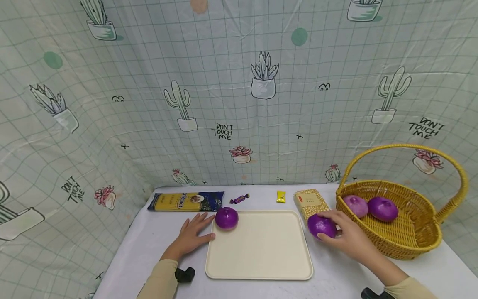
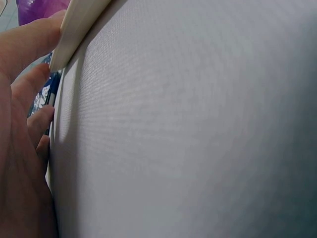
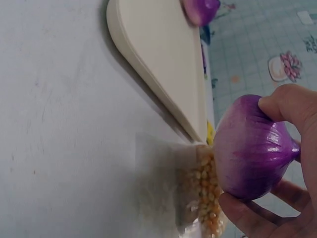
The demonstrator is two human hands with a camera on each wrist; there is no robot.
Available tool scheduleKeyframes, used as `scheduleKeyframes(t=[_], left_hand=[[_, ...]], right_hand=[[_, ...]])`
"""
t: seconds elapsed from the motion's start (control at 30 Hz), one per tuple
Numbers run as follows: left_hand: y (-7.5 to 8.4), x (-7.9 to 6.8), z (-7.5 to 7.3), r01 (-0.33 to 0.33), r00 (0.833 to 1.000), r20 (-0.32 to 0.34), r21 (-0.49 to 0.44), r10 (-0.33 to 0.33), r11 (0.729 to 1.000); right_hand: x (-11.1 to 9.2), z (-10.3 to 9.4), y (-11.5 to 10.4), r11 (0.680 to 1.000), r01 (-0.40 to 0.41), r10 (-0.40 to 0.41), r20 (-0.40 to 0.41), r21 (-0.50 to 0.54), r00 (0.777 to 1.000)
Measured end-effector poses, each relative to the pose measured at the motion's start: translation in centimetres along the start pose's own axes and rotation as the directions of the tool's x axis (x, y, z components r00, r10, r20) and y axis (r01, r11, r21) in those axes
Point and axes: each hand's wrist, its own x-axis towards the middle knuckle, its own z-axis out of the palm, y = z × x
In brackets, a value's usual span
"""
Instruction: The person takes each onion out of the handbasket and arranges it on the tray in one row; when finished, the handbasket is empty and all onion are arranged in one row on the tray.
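Observation:
In the head view my right hand (image 1: 349,236) grips a purple onion (image 1: 322,226) between the tray and the basket, over the near end of a bag of corn kernels (image 1: 310,202). The right wrist view has thumb and fingers around this onion (image 3: 252,148), its pointed tip toward the palm. My left hand (image 1: 191,235) lies with fingers spread at the left edge of a cream tray (image 1: 261,249), thumb touching the rim. A second purple onion (image 1: 226,218) sits in the tray's far left corner, close by that hand.
A yellow wicker basket (image 1: 396,245) with a tall handle stands at the right, holding a paler onion (image 1: 355,206) and a dark purple onion (image 1: 383,209). Behind the tray lie a pasta packet (image 1: 186,202), a purple-wrapped candy (image 1: 240,199) and a small yellow packet (image 1: 281,197).

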Motion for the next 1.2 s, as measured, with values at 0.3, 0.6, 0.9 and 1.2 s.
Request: scheduleKeyframes(t=[0.3, 0.6, 0.9, 1.2], left_hand=[[0.3, 0.0, -0.1, -0.005, 1.000, 0.000, -0.010, 0.005, 1.000], [0.2, 0.0, -0.1, -0.010, 1.000, 0.000, 0.000, 0.010, 1.000], [0.0, 0.0, -0.2, -0.022, 1.000, -0.004, -0.008, 0.022, 1.000], [0.5, -0.2, -0.3, -0.028, 0.999, -0.020, -0.033, 0.027, 0.999]], right_hand=[[0.4, 1.9, -0.7, 1.000, 0.018, -0.018, 0.014, 0.006, 1.000], [0.7, 3.3, -1.3, 0.999, 0.035, -0.035, 0.017, 0.025, 0.999], [1.3, 4.6, -2.0, 0.997, 0.066, -0.066, 0.012, 0.035, 0.998], [2.0, 6.0, -2.6, 0.997, 0.059, -0.060, 0.025, 0.046, 0.998]])
